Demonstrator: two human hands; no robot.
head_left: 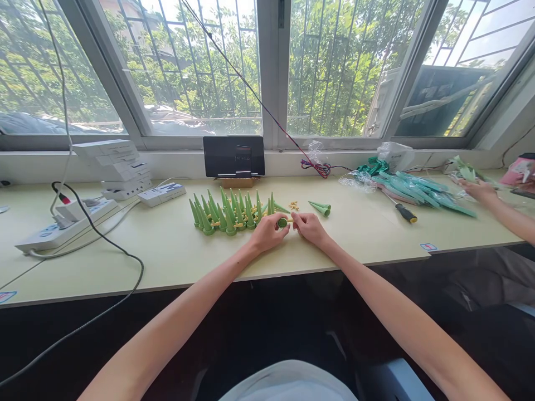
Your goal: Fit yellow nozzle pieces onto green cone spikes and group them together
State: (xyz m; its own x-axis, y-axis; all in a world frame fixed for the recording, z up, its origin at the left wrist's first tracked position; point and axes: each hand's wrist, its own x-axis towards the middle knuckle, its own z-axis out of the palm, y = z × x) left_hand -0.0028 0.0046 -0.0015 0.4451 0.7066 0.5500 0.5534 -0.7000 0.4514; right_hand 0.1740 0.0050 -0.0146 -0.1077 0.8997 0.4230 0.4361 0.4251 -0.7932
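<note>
My left hand (268,231) is closed around a green plastic spike (282,223), its round hollow base turned toward me. Close beside it, my right hand (310,227) pinches a small yellow piece (290,220) at the spike's side; whether the piece sits in the spike is too small to tell. Just left of my hands, several green spikes (229,217) stand point up in a cluster, with yellow pieces at their bases. Loose yellow pieces (294,205) lie behind my fingers. To the right, green spikes (321,208) lie on their sides on the pale table (200,262).
A black tablet-like screen (225,157) stands by the window. White boxes (125,172), a power strip (67,225) and cables are at left. A screwdriver (405,213) and wrapped green strips (426,192) lie at right, near another person's hand (480,191).
</note>
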